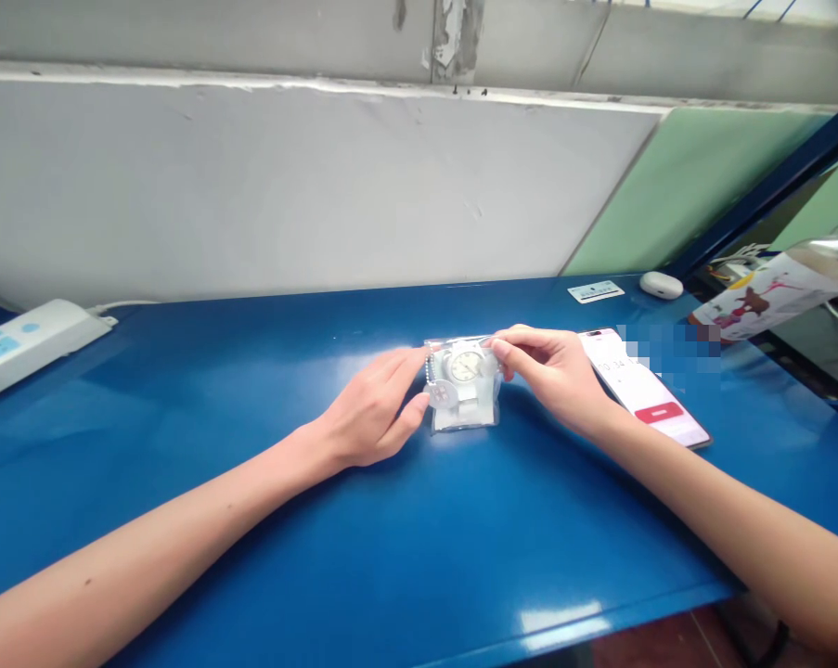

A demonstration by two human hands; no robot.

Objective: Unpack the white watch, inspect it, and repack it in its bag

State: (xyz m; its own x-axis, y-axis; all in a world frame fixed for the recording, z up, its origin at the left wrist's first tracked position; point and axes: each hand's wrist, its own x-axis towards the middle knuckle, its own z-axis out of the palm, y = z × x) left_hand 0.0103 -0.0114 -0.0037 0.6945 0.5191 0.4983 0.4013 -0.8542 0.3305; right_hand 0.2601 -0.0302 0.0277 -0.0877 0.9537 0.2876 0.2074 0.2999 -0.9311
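Note:
A small clear plastic bag (466,416) is in front of me on the blue table. Inside it show a white watch (467,366) with a round dial, a string of small beads along the left side and a round pale tag (442,394). My left hand (373,408) holds the bag's left edge, fingers long at the top corner and thumb lower down beside the tag. At the upper right corner, my right hand (554,371) pinches the plastic between thumb and fingers. Some fingertips are hidden behind the bag.
Beside my right wrist lies a phone (659,399) with a lit screen. Farther back are a white card (595,292) and a white earbud case (662,285). A labelled bottle (780,288) leans in at right. A white power strip (35,339) lies at left. A wall (307,186) borders the table's back.

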